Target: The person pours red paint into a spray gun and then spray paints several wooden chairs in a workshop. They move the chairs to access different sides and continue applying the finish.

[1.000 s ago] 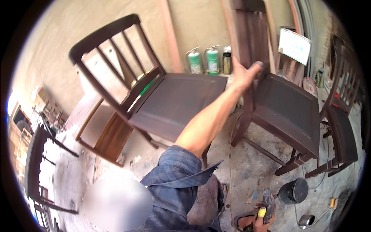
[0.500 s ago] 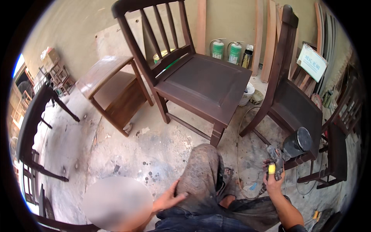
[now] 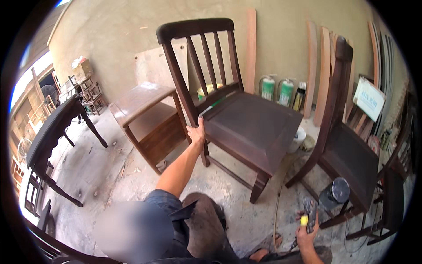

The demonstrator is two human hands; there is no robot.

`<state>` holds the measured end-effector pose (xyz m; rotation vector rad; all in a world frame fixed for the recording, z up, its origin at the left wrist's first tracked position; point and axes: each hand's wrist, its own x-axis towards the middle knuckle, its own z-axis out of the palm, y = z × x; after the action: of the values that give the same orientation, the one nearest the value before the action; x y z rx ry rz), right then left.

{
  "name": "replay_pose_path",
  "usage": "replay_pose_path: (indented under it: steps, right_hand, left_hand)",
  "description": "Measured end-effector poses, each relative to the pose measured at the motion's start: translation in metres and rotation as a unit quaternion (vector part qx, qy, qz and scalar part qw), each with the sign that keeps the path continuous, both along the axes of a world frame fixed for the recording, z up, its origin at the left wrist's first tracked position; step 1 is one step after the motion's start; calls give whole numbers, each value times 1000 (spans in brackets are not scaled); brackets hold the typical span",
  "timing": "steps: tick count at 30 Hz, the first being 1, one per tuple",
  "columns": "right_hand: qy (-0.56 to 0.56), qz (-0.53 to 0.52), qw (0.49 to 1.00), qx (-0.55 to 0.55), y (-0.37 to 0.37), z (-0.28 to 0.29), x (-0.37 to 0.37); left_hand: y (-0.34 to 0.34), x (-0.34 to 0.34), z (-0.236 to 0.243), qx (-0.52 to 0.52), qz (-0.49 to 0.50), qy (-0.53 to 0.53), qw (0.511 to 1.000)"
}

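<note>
Bright daylight from the left, strong fisheye curvature toward black edges.

Left hand: you are gripping the dark chair by its rear seat corner, mid-frame.
Right hand: you are holding a spray gun, lower right.
Second chair: standing at right.
Brown stand: sitting left of centre.
Green-and-white cylinders: standing near the wall, upper right of centre.

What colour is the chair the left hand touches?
The chair is dark brown, clearest in the head view.
</note>
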<state>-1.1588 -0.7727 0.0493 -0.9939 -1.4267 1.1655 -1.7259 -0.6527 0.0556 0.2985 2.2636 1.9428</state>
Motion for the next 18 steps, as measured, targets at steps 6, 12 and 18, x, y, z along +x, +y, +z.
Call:
replay_pose_path:
  steps: [6, 12, 18]
  right_hand:
    - [-55, -49, 997, -30, 20, -38, 13]
    - [-74, -54, 992, -91, 33, -8, -12]
    - [12, -9, 998, -57, 50, 17, -29]
  left_hand:
    - [23, -104, 71, 204, -45, 160, 965]
    - [6, -120, 92, 205, -208, 52, 955]
    - [-60, -101, 63, 126, -188, 169, 959]
